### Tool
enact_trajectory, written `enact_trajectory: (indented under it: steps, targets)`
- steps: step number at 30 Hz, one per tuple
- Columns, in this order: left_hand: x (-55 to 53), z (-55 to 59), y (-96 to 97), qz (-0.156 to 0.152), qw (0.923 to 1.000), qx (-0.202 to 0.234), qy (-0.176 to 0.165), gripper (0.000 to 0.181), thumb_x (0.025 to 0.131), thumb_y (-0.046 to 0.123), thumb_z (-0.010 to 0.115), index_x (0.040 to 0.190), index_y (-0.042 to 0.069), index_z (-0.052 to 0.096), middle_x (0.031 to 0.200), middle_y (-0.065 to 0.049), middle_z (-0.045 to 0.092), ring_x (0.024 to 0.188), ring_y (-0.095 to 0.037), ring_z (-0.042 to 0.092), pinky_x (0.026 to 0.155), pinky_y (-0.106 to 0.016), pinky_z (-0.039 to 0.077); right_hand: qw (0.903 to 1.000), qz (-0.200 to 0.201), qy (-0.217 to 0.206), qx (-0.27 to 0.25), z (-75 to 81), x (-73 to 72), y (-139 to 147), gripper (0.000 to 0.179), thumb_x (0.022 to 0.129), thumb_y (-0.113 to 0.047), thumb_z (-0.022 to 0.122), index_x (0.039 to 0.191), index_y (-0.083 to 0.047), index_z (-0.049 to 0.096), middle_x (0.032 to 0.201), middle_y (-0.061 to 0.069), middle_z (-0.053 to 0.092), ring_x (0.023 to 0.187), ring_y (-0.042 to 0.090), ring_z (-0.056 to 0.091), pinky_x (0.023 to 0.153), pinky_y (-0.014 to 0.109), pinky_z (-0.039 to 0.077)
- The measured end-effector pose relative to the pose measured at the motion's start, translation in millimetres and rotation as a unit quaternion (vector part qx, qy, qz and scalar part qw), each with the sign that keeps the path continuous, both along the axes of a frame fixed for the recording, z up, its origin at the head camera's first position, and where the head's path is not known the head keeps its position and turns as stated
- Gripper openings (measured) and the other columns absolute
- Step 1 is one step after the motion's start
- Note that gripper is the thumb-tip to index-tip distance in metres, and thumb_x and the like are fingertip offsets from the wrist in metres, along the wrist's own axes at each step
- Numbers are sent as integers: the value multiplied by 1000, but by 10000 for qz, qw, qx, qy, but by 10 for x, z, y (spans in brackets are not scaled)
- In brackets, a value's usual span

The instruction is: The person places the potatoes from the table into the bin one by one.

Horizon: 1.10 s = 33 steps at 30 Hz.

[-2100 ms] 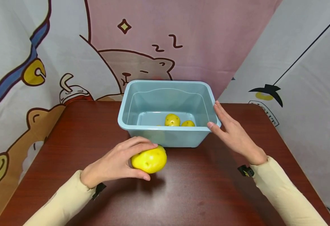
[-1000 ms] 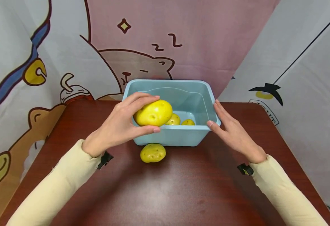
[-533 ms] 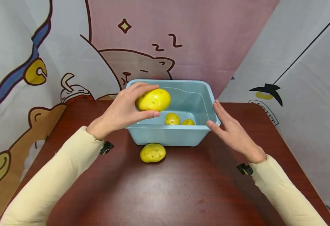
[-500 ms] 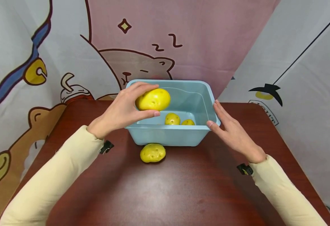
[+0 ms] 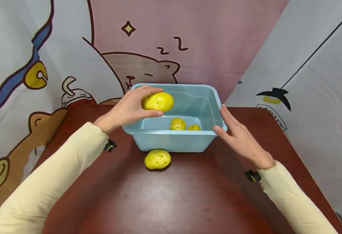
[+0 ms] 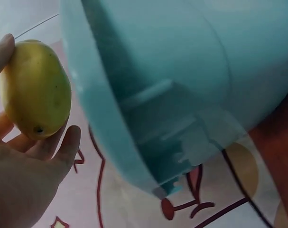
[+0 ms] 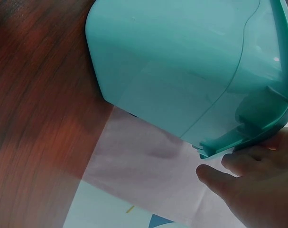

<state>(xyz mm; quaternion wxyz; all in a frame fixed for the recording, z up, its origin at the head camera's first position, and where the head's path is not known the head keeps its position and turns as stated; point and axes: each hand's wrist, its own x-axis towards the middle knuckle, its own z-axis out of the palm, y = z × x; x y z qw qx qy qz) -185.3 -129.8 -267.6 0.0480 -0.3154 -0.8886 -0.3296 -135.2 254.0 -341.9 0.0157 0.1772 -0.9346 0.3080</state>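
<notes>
My left hand [image 5: 130, 106] holds a large yellow potato [image 5: 160, 102] between thumb and fingers, raised over the left part of a light blue plastic bin [image 5: 174, 143]. The left wrist view shows the same potato [image 6: 37, 90] beside the bin's rim [image 6: 98, 104]. My right hand [image 5: 245, 140] rests its thumb and straight fingers against the bin's right rim near the front corner. Inside the bin lie a potato [image 5: 178, 123] and a smaller-looking potato [image 5: 193, 127], both partly hidden by the front wall. Another potato [image 5: 157, 159] sits on the table just before the bin.
The bin stands near the back of a dark red-brown wooden table [image 5: 188, 195]. Behind it hangs a printed cloth [image 5: 206, 39] with cartoon animals, which also runs along both sides. A black wrist mount [image 5: 109, 146] shows under the left sleeve, and a black wrist mount [image 5: 252, 175] under the right.
The left hand has lifted the held potato from before the bin's front wall up over its opening, uncovering the potato on the table. The right hand has stayed at the rim.
</notes>
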Motion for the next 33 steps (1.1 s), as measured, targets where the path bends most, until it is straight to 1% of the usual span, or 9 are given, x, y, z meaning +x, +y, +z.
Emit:
enact_trajectory:
  steps: [4,7,11,16,23,30,33]
  targets:
    - [-62,-60,-22,19,9994,-8,-336,73,88,37,84,151,16,55,142,-4,59,112,-20,55,90,-39,47,10000,12,0,32,-6,4,-1,80,105,-49,56,167,-22,12,172,-13,3,158,25,15,119,64,26]
    - [-113,-95,-30,6,9991,-56,-425,73,89,38,83,151,14,54,142,-5,58,111,-20,56,90,-39,48,10000,5,37,47,-4,7,1,80,105,-48,56,167,-21,13,172,-13,4,158,25,15,119,63,26]
    - [-168,-124,-34,-10,9984,-162,-534,72,89,38,83,151,15,55,143,-5,58,114,-20,55,92,-39,47,10000,-1,47,40,1,7,3,80,105,-48,56,167,-21,13,172,-13,4,158,25,15,119,63,26]
    - [-222,-174,-40,-149,9972,-219,-699,72,90,34,83,152,13,54,144,-7,57,116,-22,55,95,-40,48,10000,-7,7,35,-2,3,-1,80,105,-48,56,167,-22,13,172,-14,3,158,25,15,119,64,26]
    - [-275,-264,-37,-306,9964,-321,-728,73,90,31,83,152,10,52,142,-10,58,116,-24,56,96,-41,49,10000,-3,-1,52,-9,5,-2,80,105,-49,55,167,-22,13,172,-13,3,158,25,15,119,64,25]
    - [-309,-331,-21,-309,9959,-530,-666,72,91,33,82,152,9,52,142,-11,58,114,-25,57,96,-41,48,9999,-10,61,83,-6,2,1,80,105,-48,56,167,-21,13,172,-12,4,158,26,15,119,64,26]
    - [-311,-342,-10,-325,9953,-583,-706,72,92,33,81,152,8,51,143,-11,57,112,-25,57,96,-41,48,9999,-22,64,92,-1,3,-2,80,105,-49,56,167,-21,13,172,-12,4,158,26,15,119,64,26]
